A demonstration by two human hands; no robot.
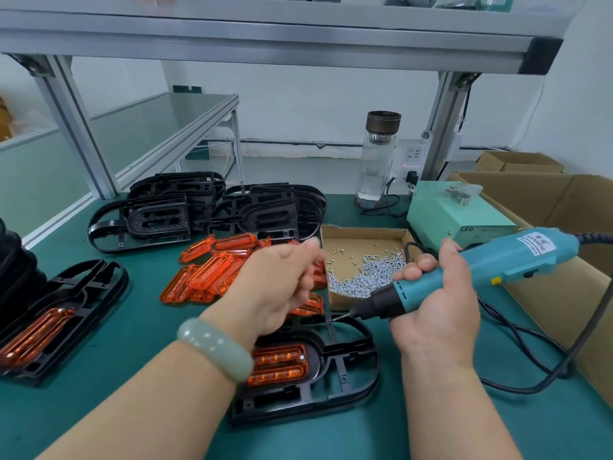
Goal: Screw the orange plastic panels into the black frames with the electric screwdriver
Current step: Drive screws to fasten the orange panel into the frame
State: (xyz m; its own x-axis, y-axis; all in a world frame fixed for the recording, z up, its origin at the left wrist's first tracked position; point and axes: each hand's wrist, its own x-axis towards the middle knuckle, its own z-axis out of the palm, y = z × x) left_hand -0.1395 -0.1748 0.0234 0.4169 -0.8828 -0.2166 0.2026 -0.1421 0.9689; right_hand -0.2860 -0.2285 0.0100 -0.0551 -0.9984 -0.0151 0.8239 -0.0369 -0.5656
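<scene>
Work piece: one black frame (pixel 345 370) lies at 6 o'clock on the green bench (pixel 132 343), directly before the operator, with an orange panel (pixel 278 363) seated in its recess. The panel's long axis runs roughly 9 to 3 o'clock; the frame's rounded end faces about 1 o'clock. The right hand (pixel 438 300) is wrapped round the electric screwdriver (pixel 491 263). The tool's long axis runs from the cord end near 2 o'clock down to the bit (pixel 341 316), which points toward 8 to 9 o'clock and sits over the frame's far rim. The left hand (pixel 282 287) is above the loose panels (pixel 212 270) with fingers curled and blurred; whether it pinches a screw cannot be told. The screw box (pixel 365 260) stands at 12 o'clock from the frame. Risks noted: the driver lies nearly flat (well off upright), so driving from this angle would likely seat a screw crooked or let the bit slip and score the orange plastic. Neither hand steadies the frame, so torque could turn it. The cable (pixel 530 343) trails beside the work and may drag.
</scene>
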